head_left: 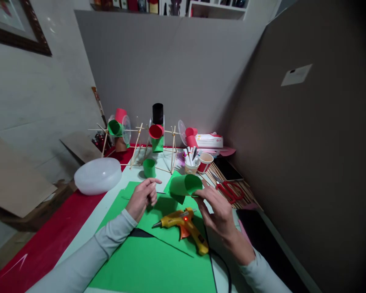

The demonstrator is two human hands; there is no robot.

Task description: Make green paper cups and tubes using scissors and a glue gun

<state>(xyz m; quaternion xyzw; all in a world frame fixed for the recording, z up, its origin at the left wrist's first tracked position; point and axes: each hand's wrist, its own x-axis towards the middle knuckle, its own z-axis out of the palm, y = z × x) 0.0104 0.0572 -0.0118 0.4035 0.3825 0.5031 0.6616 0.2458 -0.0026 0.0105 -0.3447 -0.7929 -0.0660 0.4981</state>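
My right hand pinches the near right rim of a rolled green paper tube, held on its side above the table. Left of it, my left hand holds nothing visible; its index finger points right and the other fingers curl loosely. Below and between the hands, a yellow glue gun with a lit red light lies on green paper sheets. A smaller green paper tube stands just beyond my left hand. Part of another green piece shows behind the held tube.
Behind stands a wooden stick frame bearing coloured paper tubes and clear discs. At right are a cup of markers, a paper cup, red-handled scissors and wooden sticks. A white balloon-like object sits left.
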